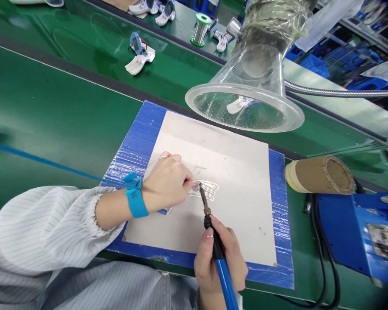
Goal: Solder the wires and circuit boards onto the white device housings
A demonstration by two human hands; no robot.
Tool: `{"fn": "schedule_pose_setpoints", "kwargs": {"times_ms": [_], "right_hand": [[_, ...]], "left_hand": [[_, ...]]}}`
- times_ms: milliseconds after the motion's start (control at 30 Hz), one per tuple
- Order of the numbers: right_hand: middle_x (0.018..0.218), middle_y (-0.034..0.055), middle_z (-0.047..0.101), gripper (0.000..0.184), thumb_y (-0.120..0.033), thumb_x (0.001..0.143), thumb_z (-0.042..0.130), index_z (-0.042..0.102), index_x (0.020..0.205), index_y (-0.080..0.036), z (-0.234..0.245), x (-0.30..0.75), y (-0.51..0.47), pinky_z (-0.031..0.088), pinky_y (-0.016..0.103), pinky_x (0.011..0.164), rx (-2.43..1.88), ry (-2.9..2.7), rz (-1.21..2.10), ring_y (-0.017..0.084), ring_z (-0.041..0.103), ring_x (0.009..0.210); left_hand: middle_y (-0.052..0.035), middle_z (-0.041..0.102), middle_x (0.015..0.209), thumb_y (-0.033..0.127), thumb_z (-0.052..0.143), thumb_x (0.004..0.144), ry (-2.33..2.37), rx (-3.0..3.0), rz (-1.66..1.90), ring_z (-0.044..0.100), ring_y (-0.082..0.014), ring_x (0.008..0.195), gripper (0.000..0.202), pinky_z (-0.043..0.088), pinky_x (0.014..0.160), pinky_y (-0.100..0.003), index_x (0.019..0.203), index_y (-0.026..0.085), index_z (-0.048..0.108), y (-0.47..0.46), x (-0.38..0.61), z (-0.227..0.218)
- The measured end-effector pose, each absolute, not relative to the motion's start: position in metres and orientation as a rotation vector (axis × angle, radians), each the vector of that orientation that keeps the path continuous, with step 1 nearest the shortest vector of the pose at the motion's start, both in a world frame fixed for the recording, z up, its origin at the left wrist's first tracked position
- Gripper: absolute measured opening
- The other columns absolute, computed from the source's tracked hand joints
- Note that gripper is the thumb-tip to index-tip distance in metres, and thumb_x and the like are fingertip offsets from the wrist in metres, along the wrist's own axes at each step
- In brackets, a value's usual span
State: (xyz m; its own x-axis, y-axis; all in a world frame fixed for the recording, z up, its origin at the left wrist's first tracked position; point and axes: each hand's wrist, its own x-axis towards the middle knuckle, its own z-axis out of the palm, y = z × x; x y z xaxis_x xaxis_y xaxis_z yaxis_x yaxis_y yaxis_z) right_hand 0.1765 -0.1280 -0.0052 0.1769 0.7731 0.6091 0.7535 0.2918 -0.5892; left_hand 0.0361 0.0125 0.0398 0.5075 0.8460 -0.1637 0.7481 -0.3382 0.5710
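Observation:
My right hand (221, 258) grips a soldering iron (218, 245) with a blue and black handle. Its tip touches or hovers just over a white plastic housing (210, 189) on the pale sheet; the gap is too small to judge. Over the housing's left end, my left hand (170, 178) is closed in a pinch. Thin solder wire (153, 161) curves out behind that hand and shows again in front of its fingertips. A blue wrist strap (137, 200) circles my left wrist. Part of the housing and a small blue piece (163, 211) are hidden under my left hand.
A clear fume-extractor hood (245, 107) hangs above the back of the blue-edged board (281, 215). At right stand a brown cardboard cylinder (323, 174) and a blue stand (345, 232) with black cables. Behind are an opened device (140, 54) and a solder spool (201, 30).

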Motion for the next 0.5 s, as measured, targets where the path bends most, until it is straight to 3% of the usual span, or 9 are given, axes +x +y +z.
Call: {"fn": "schedule_pose_setpoints", "kwargs": {"times_ms": [500], "right_hand": [[0.091,0.0072,0.07,0.034,-0.003,0.085,0.061,0.065,0.118,-0.012,-0.0038,0.1742,-0.1281,0.052,0.022,0.059,-1.435,-1.537,0.043,0.011,0.064,0.072]], "left_hand": [[-0.0032,0.057,0.049,0.023,0.065,0.09,1.306,2.178,0.215,0.052,-0.0213,0.072,0.023,0.037,0.085,-0.041,0.073,0.02,0.081,0.0132,0.0378,0.0374]]}}
